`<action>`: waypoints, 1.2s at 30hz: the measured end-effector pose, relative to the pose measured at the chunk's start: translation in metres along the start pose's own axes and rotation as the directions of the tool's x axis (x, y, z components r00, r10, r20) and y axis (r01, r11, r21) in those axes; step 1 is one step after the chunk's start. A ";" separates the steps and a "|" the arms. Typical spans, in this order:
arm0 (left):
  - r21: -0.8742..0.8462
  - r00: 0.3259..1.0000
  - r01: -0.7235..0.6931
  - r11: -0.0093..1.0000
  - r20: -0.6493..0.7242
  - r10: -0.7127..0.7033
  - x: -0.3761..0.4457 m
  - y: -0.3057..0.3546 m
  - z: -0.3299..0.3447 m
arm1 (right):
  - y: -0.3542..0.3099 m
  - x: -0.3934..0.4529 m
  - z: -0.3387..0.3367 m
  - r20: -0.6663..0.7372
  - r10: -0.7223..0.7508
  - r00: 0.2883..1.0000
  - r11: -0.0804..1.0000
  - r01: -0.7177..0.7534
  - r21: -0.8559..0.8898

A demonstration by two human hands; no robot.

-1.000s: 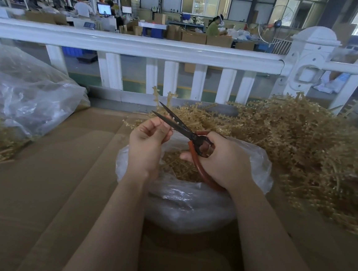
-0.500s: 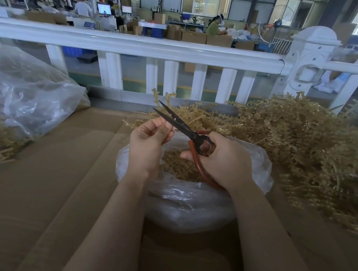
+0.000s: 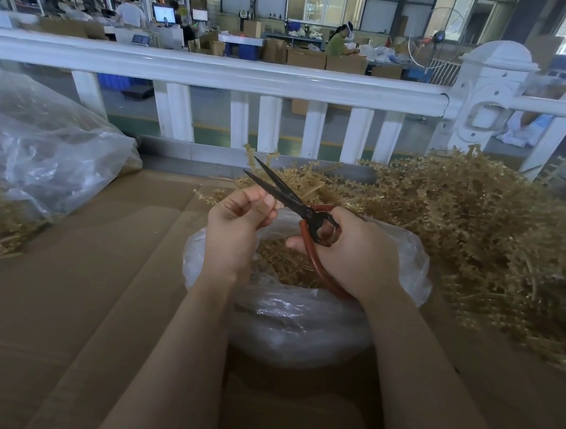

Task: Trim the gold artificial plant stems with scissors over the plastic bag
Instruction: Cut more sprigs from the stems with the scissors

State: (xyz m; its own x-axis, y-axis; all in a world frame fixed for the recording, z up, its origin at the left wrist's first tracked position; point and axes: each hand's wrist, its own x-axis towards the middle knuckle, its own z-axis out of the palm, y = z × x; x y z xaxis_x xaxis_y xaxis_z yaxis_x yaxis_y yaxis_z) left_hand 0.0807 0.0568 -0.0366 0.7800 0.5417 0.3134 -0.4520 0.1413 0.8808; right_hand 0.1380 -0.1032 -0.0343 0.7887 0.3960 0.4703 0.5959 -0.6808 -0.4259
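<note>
Right hand [image 3: 350, 252] grips the scissors [image 3: 296, 205], blades parted and aimed up-left. Left hand [image 3: 239, 224], nearer the tips, pinches a gold stem [image 3: 258, 155] rising between them, above the plastic bag [image 3: 299, 319]; uncut stems [image 3: 480, 233] pile right.

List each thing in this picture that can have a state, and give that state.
scissors: blades open, held
right hand: grips the scissors' red handles
left hand: fingers curled, pinching a gold stem
plastic bag: mouth open, cuttings inside
large bag: lying at left, partly filled
</note>
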 end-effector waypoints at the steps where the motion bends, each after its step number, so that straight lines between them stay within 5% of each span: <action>1: 0.010 1.000 -0.012 1.000 0.014 0.012 -0.001 0.000 0.000 | 0.000 0.000 0.000 -0.001 0.003 1.000 1.000 -0.003 -0.001; 23: 0.019 1.000 0.001 1.000 0.005 -0.002 0.000 -0.002 0.001 | 0.001 0.001 0.001 -0.022 -0.016 1.000 0.997 0.018 0.070; 27: -0.071 0.995 0.104 0.992 0.019 -0.103 0.000 -0.001 0.002 | 0.002 0.001 0.002 0.075 0.053 0.996 0.964 -0.070 0.257; 32: -0.056 0.973 0.209 0.976 0.114 -0.201 -0.004 -0.001 0.007 | -0.001 0.008 0.001 0.125 0.120 0.985 0.779 -0.172 0.603; 36: -0.008 0.960 0.218 0.976 0.181 -0.213 -0.010 0.000 0.015 | 0.000 0.011 0.000 0.139 0.172 0.975 0.726 -0.221 0.651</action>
State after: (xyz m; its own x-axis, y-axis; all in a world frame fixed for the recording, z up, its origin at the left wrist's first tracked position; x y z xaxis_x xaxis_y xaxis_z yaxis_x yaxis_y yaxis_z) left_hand 0.0794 0.0387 -0.0342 0.9235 0.3398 0.1780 -0.2748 0.2624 0.9250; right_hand 0.1468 -0.0981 -0.0291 0.8928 0.3546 0.2779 0.3570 -0.1805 -0.9165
